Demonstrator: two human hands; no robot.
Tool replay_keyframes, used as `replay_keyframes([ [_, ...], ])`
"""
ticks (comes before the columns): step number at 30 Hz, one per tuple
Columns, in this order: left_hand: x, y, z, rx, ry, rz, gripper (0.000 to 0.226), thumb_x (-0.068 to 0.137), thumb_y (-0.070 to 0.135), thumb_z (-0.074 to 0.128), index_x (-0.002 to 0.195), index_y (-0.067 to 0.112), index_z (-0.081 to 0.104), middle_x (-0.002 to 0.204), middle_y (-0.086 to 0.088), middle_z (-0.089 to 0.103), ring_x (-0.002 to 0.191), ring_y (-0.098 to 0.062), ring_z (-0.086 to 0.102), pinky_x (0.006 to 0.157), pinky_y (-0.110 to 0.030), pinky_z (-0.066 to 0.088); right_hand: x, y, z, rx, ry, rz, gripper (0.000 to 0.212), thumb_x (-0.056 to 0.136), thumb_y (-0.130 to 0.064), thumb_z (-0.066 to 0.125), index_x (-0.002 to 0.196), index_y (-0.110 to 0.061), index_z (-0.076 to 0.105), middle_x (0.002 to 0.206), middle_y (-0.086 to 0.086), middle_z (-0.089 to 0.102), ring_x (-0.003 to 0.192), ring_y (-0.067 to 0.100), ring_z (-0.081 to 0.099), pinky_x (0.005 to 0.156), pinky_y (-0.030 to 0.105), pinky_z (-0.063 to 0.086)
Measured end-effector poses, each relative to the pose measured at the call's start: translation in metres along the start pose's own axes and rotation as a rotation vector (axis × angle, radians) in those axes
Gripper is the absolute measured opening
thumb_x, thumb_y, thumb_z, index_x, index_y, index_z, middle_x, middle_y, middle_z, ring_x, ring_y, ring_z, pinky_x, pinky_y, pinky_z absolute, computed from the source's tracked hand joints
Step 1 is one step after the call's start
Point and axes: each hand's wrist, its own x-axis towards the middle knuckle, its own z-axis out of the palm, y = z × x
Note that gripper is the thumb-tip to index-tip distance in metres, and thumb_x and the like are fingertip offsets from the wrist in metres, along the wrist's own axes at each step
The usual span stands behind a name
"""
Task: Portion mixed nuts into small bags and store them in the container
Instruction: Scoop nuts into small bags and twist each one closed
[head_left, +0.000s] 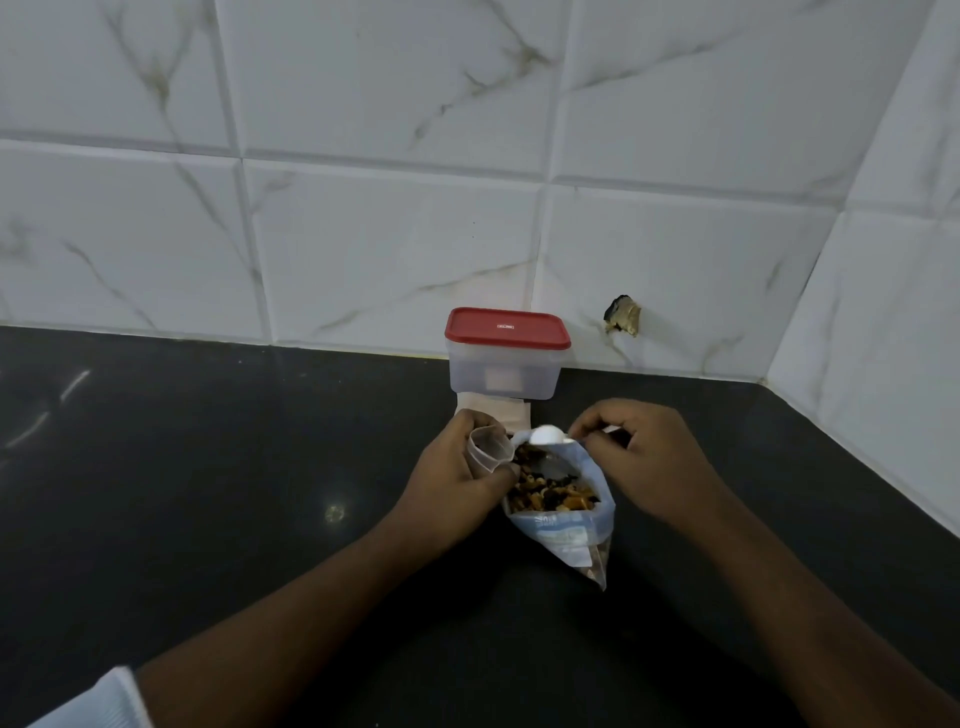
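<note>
Care should go to keeping the small bag (487, 450) wide open and close under the white spoon (549, 434), so that no nuts fall on the counter (208, 467). The left hand (454, 475) has its grip closed round this clear bag, beside the open nut pack (563, 527). The right hand (641, 457) pinches the spoon, and the red-lidded container (506, 371) stands closed behind.

I read the nut bag (563, 527) as lying with its mouth open, mixed nuts (550, 493) exposed inside. The small bag (485, 451), clear, is held mouth-open in the left hand (457, 470), just beside that opening. The white spoon (549, 434), pinched by the right hand (641, 457), sits over the nuts. The container (506, 371), clear-bodied with its red lid (506, 328) on, stands upright behind them.
</note>
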Motion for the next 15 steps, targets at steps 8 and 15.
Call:
replay_keyframes([
  [8, 0.001, 0.000, 0.000, 0.038, 0.027, -0.034, 0.033, 0.091, 0.017, 0.076, 0.117, 0.029, 0.058, 0.110, 0.014, 0.066, 0.100, 0.012, 0.061, 0.073, -0.008, 0.052, 0.002, 0.007, 0.010, -0.131, -0.275, 0.085, 0.025, 0.095, -0.016, 0.063, 0.103, -0.032, 0.081, 0.095, -0.020, 0.072, 0.084, -0.007, 0.068, 0.070, 0.014, 0.052],
  [15, 0.001, -0.001, 0.000, 0.073, -0.006, -0.048, 0.032, 0.093, 0.022, 0.075, 0.117, 0.032, 0.058, 0.113, 0.014, 0.065, 0.105, -0.002, 0.064, 0.079, -0.017, 0.053, 0.003, 0.006, 0.005, -0.136, -0.259, 0.108, 0.025, 0.097, -0.015, 0.061, 0.097, -0.032, 0.079, 0.092, -0.016, 0.074, 0.081, -0.003, 0.069, 0.073, 0.019, 0.058],
])
